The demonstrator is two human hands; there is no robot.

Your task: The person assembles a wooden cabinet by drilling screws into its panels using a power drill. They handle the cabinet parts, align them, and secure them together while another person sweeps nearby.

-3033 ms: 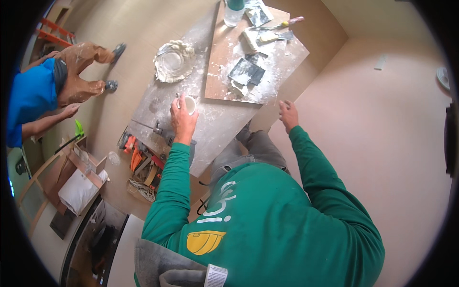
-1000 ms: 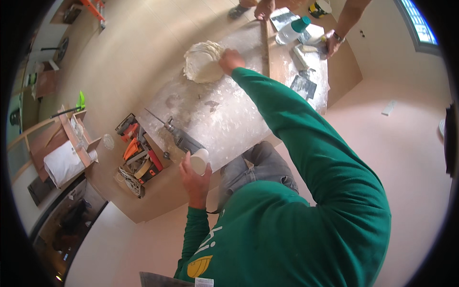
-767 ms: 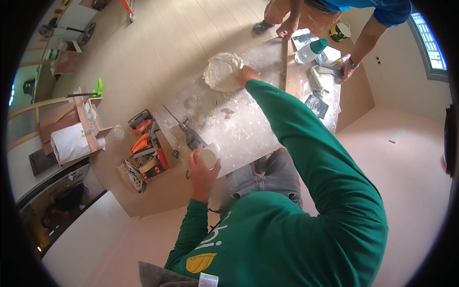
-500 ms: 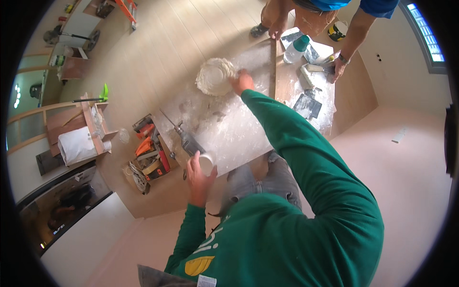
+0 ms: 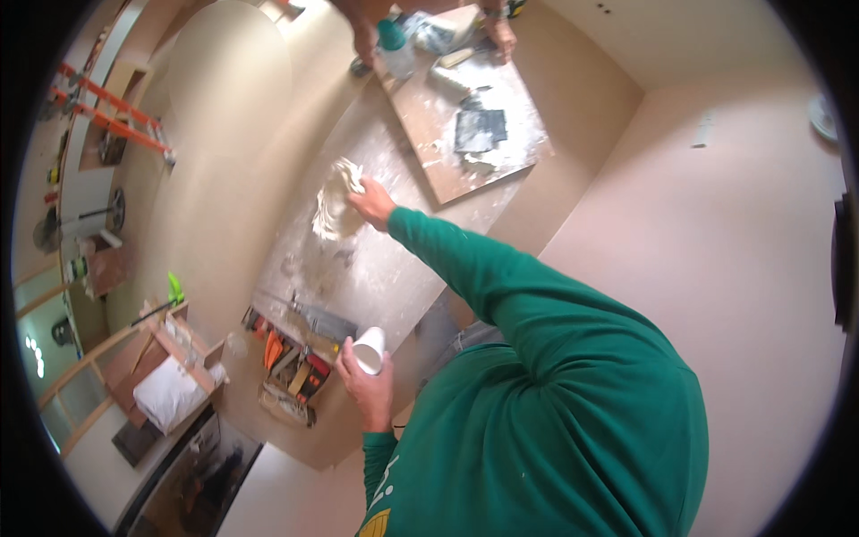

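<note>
A: Nearest to the person, what is the left hand point(image 5: 369, 387) doing?

B: It is closed around a white paper cup point(image 5: 369, 349), the open mouth tilted up and away from the body. Half a second ago the cup was in the same grip, so this hand has only waited.

A: And the other one?

B: The right hand point(image 5: 373, 202) is stretched far over the dusty sheet point(image 5: 394, 277) on the floor. A second ago it was only reaching; now the fingers are pinched on the edge of the white crumpled bowl point(image 5: 333, 206), so the bowl is caught but not lifted.

A: How do the things look?

B: The cup is smooth and round. The bowl is thin, wrinkled and crusted with white plaster. Beyond it lies a wooden board point(image 5: 461, 107), powdery, with a dark trowel point(image 5: 479, 132). At the far edge another person's hand point(image 5: 501, 36) rests on that board.
</note>
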